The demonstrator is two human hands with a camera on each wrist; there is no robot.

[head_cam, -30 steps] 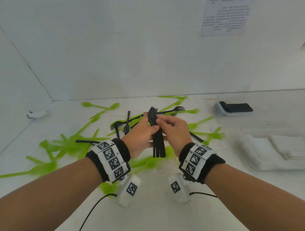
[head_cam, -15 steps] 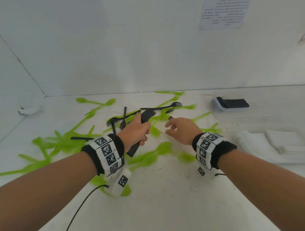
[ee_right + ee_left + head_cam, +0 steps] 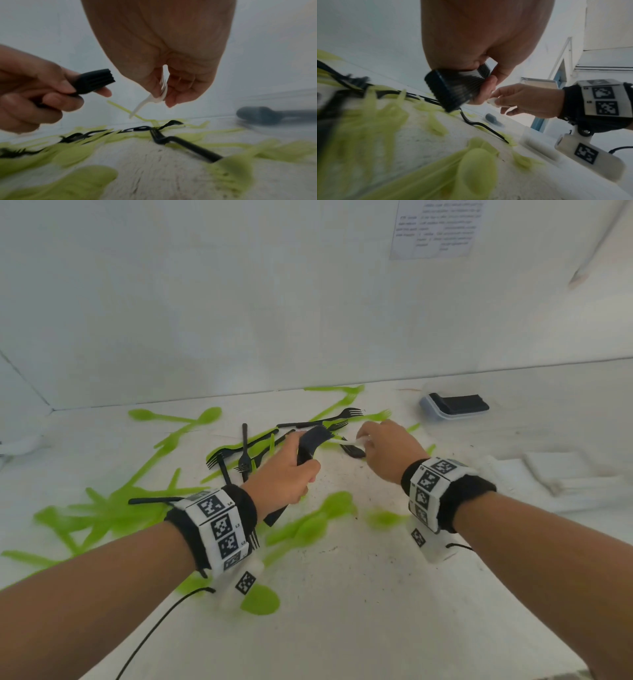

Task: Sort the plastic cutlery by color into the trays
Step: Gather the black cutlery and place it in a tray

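Observation:
My left hand (image 3: 291, 474) grips a stacked bundle of black forks (image 3: 310, 445), seen end-on in the left wrist view as the bundle (image 3: 453, 89) and in the right wrist view as the bundle (image 3: 96, 81). My right hand (image 3: 383, 450) pinches a white fork (image 3: 150, 100) by its head, handle slanting down to the left; the white fork (image 3: 349, 442) hangs above the table. Loose black forks (image 3: 322, 419) and green cutlery (image 3: 308, 529) lie scattered on the white table (image 3: 342, 611). A black fork (image 3: 181, 144) lies below my right hand.
A clear tray (image 3: 452, 407) holding black cutlery sits at the back right. A white tray (image 3: 561, 477) with white cutlery lies at the right edge. White walls close in the back and left. A cable (image 3: 157, 628) trails from my left wrist.
My right hand let go of the black bundle, reached right and forward, and picked up a white fork. My left hand kept the bundle and tilted it toward the right.

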